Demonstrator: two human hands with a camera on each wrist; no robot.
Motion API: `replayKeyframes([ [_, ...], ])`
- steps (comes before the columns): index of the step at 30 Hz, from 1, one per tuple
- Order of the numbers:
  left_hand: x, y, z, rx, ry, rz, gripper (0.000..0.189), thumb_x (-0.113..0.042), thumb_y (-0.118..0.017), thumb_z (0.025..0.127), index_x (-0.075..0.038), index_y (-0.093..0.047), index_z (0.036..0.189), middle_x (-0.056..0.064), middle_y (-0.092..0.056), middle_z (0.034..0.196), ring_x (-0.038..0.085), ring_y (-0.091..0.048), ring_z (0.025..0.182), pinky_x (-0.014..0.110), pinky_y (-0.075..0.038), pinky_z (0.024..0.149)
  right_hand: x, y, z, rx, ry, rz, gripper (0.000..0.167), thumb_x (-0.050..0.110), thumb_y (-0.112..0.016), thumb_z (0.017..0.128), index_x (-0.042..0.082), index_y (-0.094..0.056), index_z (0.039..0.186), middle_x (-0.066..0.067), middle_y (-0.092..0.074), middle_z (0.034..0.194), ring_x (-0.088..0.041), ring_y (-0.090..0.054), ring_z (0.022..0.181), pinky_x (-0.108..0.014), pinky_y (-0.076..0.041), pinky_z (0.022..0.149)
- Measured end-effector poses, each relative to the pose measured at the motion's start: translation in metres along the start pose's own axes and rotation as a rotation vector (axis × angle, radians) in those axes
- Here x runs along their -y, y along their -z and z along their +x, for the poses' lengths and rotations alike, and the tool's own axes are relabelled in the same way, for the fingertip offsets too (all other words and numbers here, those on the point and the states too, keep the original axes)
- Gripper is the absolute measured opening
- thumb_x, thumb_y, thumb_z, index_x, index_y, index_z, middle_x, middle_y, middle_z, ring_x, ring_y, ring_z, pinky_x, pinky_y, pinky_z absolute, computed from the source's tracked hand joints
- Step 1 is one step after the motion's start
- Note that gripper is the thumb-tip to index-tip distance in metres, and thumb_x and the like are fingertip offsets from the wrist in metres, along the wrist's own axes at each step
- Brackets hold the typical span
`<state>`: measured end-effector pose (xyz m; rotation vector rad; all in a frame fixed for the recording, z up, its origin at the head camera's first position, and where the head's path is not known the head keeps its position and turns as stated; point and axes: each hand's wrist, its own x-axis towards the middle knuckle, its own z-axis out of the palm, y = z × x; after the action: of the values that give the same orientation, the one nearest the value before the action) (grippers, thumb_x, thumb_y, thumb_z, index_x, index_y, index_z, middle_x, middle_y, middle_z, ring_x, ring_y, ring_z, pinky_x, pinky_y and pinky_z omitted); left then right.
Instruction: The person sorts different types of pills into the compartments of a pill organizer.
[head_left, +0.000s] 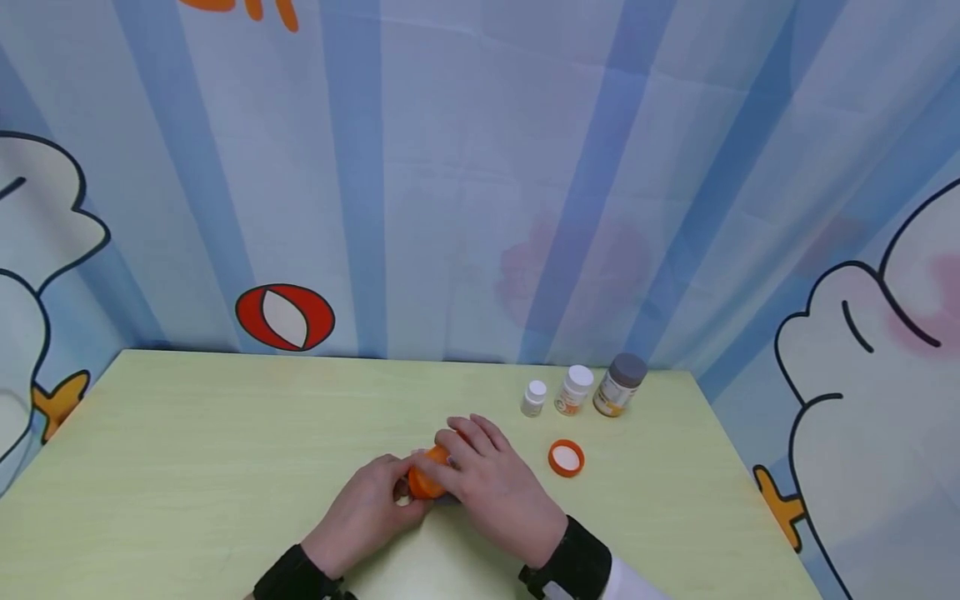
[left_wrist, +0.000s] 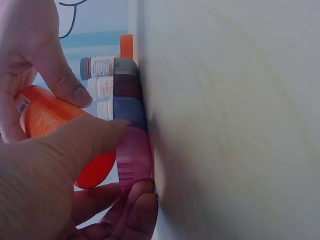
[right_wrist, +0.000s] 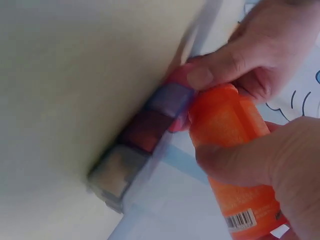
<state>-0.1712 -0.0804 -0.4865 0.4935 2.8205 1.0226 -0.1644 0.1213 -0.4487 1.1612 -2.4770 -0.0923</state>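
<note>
My right hand (head_left: pixel 504 493) grips an orange pill bottle (right_wrist: pixel 230 160) with a barcode on its label. The bottle is tilted, its far end right at the pink part of a pill organizer (left_wrist: pixel 131 107). This organizer is a row of see-through pink, blue, dark red and grey compartments lying along the tabletop. At its pink end, my left hand (head_left: pixel 369 507) pinches it between thumb and fingers. Both hands mostly hide the organizer in the head view. Whether anything is coming out of the bottle, I cannot tell.
An orange cap (head_left: pixel 555 467) with a white liner lies right of the hands on the pale wooden table (head_left: pixel 225 433). Behind it stand a small white bottle (head_left: pixel 534 400), a larger white bottle (head_left: pixel 574 390) and a dark-capped bottle (head_left: pixel 619 386). A striped blue cartoon curtain (head_left: pixel 450 183) hangs behind.
</note>
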Motion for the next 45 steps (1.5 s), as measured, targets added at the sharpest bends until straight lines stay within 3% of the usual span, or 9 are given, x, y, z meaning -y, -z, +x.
replayKeyframes([
  [9,0.001,0.0,0.0,-0.003,-0.002,-0.002,0.033,-0.032,-0.08,0.078,-0.019,-0.068,0.105,-0.001,-0.05,0.077,0.012,-0.044,0.071,0.024,-0.034,0.056,0.002,0.0,0.0,-0.039,0.049,-0.109,0.051,0.018,-0.074,0.085,0.031,-0.057,0.131,0.001,-0.051,0.127,-0.024,-0.038,0.133,-0.044,-0.028,0.115],
  [15,0.0,0.001,-0.001,-0.006,-0.005,-0.001,0.027,-0.029,-0.08,0.077,-0.019,-0.067,0.1,-0.001,-0.051,0.074,0.012,-0.044,0.07,0.024,-0.034,0.056,0.005,-0.002,-0.002,-0.032,0.039,-0.055,0.05,0.011,-0.07,0.088,0.033,-0.056,0.131,0.002,-0.049,0.131,-0.024,-0.03,0.141,-0.045,-0.015,0.12],
  [19,0.0,0.0,0.0,-0.008,-0.014,0.006,0.027,-0.029,-0.079,0.078,-0.017,-0.066,0.099,-0.001,-0.05,0.074,0.011,-0.044,0.069,0.023,-0.033,0.056,0.004,-0.001,-0.002,-0.024,0.013,-0.028,0.049,0.011,-0.068,0.09,0.033,-0.055,0.131,0.003,-0.049,0.129,-0.024,-0.03,0.141,-0.044,-0.015,0.12],
  [22,0.001,0.0,0.001,-0.006,-0.019,0.012,0.03,-0.03,-0.079,0.079,-0.016,-0.066,0.103,-0.001,-0.05,0.075,0.011,-0.044,0.069,0.024,-0.033,0.056,0.003,-0.001,-0.004,-0.014,-0.027,-0.002,0.051,0.011,-0.068,0.09,0.031,-0.052,0.134,0.002,-0.049,0.126,-0.025,-0.033,0.138,-0.045,-0.018,0.119],
  [29,-0.001,0.001,0.0,0.021,0.02,-0.005,0.059,-0.034,-0.079,0.079,-0.013,-0.061,0.131,-0.001,-0.052,0.078,0.012,-0.045,0.071,0.023,-0.036,0.057,0.002,-0.006,-0.011,0.058,-0.143,0.002,0.056,0.021,-0.073,0.087,0.024,-0.046,0.137,-0.001,-0.047,0.124,-0.023,-0.042,0.124,-0.045,-0.03,0.114],
  [33,-0.002,0.001,0.001,0.043,0.063,-0.028,0.065,-0.036,-0.08,0.078,-0.013,-0.058,0.135,0.0,-0.053,0.081,0.013,-0.046,0.073,0.024,-0.037,0.058,0.0,-0.006,-0.017,0.095,-0.258,0.134,0.065,0.027,-0.073,0.087,0.02,-0.041,0.143,-0.002,-0.046,0.123,-0.022,-0.044,0.118,-0.043,-0.037,0.109],
  [39,-0.002,0.0,0.0,0.047,0.074,-0.055,0.067,-0.037,-0.079,0.078,-0.01,-0.057,0.135,0.0,-0.053,0.081,0.013,-0.046,0.074,0.024,-0.037,0.057,-0.009,0.003,-0.029,0.081,-0.471,0.542,0.06,0.032,-0.073,0.087,0.026,-0.043,0.138,0.006,-0.041,0.127,-0.013,-0.041,0.114,-0.036,-0.046,0.096],
  [42,-0.003,0.0,0.001,0.045,0.082,-0.057,0.067,-0.037,-0.079,0.078,-0.01,-0.057,0.135,0.0,-0.054,0.08,0.013,-0.047,0.074,0.023,-0.038,0.057,-0.013,0.007,-0.038,0.08,-0.512,0.725,0.056,0.031,-0.075,0.084,0.033,-0.045,0.131,0.014,-0.046,0.124,-0.009,-0.041,0.113,-0.037,-0.047,0.095],
  [45,-0.003,0.001,0.001,0.044,0.098,-0.057,0.067,-0.036,-0.079,0.079,-0.011,-0.056,0.136,0.0,-0.054,0.081,0.013,-0.048,0.075,0.023,-0.039,0.057,-0.012,0.01,-0.048,0.145,-0.523,0.876,0.055,0.037,-0.078,0.081,0.039,-0.045,0.126,0.02,-0.051,0.122,-0.006,-0.045,0.113,-0.041,-0.046,0.099],
])
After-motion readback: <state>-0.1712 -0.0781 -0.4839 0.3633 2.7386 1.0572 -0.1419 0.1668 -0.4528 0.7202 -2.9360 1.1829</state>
